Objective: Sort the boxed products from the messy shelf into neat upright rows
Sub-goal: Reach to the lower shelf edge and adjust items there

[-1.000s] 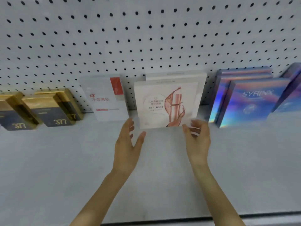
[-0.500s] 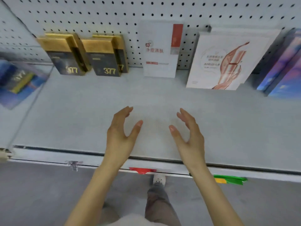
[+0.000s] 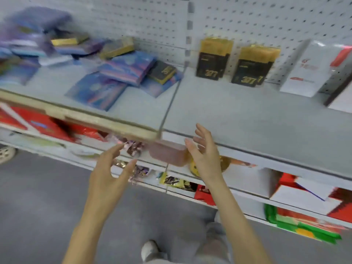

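My left hand and my right hand hang empty in front of the shelf's front edge, fingers relaxed and spread. On the left shelf section lies a messy pile of boxes: iridescent blue-purple boxes flat and overlapping, a black-and-gold box flat among them, more gold boxes behind. On the right section two black-and-gold "377" boxes stand upright against the pegboard, beside an upright white box with a red stripe.
The grey shelf has a pegboard back wall. Lower shelves hold red packages, a pink box and snack packs. The grey floor and my shoe show below. A wheel sits at far left.
My view has swung left and down, bringing the messy pile into sight. Both hands have drawn back from the upright white boxes to the shelf's front edge, still empty.
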Motion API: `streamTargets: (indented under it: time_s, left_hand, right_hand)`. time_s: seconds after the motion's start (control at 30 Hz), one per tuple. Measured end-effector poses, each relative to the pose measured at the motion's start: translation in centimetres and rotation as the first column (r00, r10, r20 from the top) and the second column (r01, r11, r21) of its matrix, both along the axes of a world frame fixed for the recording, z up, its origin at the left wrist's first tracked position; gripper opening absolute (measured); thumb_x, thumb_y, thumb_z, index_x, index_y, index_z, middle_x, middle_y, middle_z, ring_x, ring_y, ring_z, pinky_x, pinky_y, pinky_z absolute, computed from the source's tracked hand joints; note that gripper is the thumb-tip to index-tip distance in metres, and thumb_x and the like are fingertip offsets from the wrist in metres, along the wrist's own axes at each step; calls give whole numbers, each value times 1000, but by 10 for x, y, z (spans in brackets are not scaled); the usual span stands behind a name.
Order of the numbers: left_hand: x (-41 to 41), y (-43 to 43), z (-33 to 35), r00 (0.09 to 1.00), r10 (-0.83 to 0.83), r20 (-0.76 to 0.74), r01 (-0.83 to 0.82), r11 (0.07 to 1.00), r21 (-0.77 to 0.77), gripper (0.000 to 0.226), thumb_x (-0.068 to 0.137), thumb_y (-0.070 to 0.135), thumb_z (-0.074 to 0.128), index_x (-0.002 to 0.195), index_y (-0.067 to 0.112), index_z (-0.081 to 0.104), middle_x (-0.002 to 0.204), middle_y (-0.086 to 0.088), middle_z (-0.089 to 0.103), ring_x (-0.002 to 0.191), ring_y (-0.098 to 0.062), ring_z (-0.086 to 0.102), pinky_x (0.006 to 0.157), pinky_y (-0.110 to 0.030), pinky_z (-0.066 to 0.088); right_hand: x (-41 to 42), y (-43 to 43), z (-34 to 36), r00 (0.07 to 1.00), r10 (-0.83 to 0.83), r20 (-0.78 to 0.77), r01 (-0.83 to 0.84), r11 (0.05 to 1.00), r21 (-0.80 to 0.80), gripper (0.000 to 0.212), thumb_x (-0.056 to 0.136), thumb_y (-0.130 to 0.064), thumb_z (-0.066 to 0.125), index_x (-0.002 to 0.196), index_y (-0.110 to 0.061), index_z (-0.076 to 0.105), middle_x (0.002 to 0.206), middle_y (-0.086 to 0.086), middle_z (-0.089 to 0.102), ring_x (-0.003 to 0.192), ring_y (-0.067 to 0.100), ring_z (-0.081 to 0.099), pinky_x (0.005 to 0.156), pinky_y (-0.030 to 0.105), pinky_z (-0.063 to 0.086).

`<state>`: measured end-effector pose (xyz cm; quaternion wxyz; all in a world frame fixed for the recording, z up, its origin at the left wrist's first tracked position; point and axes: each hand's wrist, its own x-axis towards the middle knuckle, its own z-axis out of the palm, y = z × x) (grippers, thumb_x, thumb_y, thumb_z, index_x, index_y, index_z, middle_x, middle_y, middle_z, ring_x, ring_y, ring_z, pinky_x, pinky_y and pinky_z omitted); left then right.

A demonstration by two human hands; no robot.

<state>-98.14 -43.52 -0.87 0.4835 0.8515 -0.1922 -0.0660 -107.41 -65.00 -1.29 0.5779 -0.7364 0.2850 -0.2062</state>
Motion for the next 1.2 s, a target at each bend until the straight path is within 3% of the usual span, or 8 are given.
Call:
streamTargets:
  time_s: [0.3,0.4,0.5,0.6,0.8,0.93,1.07,1.2]
  left_hand:
    - [69,160,30,974,225,17,-225,974,-16,55,77,54,56,128,33,54,119,17,58,107,5,54,94,-18,39]
    - [91,158,25,973,229,-20,-230,973,-18,46,83,47,60,126,36,54,119,19,57,104,13,51,88,-10,35]
    - [117,148,18,978,204,-50,-205,979,-18,39,87,33,65,124,37,53,117,21,57,104,18,50,87,-9,36]
    - [154,137,15,982,177,-59,-178,984,-5,38,83,43,63,117,49,50,113,35,51,101,25,47,83,-10,37]
    - [249,92,18,987,159,-24,-159,987,17,35,79,48,63,113,46,54,111,23,60,101,14,54,82,-8,39]
    - [302,41,8,997,72,31,-75,992,98,39,87,34,65,125,27,56,116,11,56,106,-5,54,92,-22,39]
    - [324,15,-10,998,-59,14,54,968,246,46,89,34,64,129,15,54,124,2,53,113,-14,50,96,-20,33]
    - [338,8,-25,987,-142,78,94,893,441,56,90,43,60,138,16,50,147,-9,43,134,-29,40,114,-46,27]
  right_hand:
    - [98,118,25,976,206,-66,-214,966,-147,51,89,-45,62,136,-34,46,133,-19,44,126,9,46,109,40,39]
    - [129,121,22,982,175,-70,-183,974,-137,44,91,-37,63,131,-37,45,129,-12,48,113,6,53,96,26,45]
    - [163,110,17,995,60,-76,-62,998,-29,45,91,-38,63,132,-31,46,126,-8,52,102,-5,53,79,12,40]
    - [205,89,10,994,-92,-64,104,973,208,48,92,-37,63,133,-20,47,126,0,55,105,7,58,92,26,48]
    - [288,42,7,927,-373,-28,283,650,706,31,92,-21,64,119,-9,54,104,9,55,94,19,57,98,33,48]
    - [320,26,3,915,-402,-20,245,517,820,5,95,-18,60,95,-13,60,91,9,61,83,18,61,92,32,50]
    - [336,24,-1,895,-447,-2,249,495,832,17,95,-22,59,110,-15,60,104,7,67,88,17,66,80,27,55]
    - [338,28,-5,851,-523,56,274,532,801,20,95,-14,58,115,-17,58,109,4,68,92,17,68,84,29,58]
